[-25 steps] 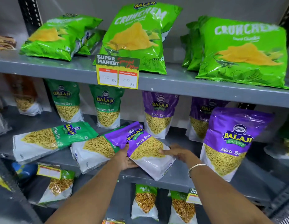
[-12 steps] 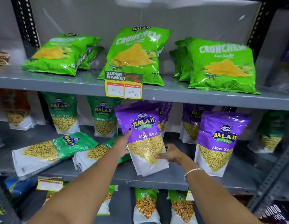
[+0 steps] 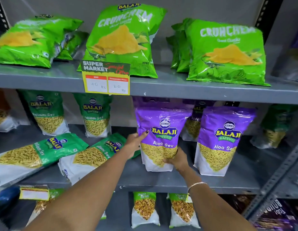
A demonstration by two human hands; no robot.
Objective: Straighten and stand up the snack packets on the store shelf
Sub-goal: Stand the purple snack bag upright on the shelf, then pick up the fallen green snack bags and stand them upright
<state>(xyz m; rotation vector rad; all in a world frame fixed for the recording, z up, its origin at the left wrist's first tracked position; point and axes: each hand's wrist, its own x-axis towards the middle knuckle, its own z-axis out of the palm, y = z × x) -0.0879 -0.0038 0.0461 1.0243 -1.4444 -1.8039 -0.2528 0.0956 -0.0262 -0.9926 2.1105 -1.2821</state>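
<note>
A purple Aloo Sev packet stands upright on the middle shelf, held from both sides. My left hand grips its left edge and my right hand cups its lower right corner. Another purple Aloo Sev packet stands upright just to its right. Two green Ratlami Sev packets lie flat on the same shelf: one right beside my left hand, the other further left. Two more green packets stand upright behind them, the left one and the right one.
Green Crunchem chip bags fill the top shelf, the left one tipped over. A yellow price tag hangs from the top shelf's edge. Chana packets stand on the shelf below. A slotted steel upright runs at the right.
The purple Aloo Sev packet lay flat across a green one; both hands lifted it upright and shifted it right, beside the other purple packet.
</note>
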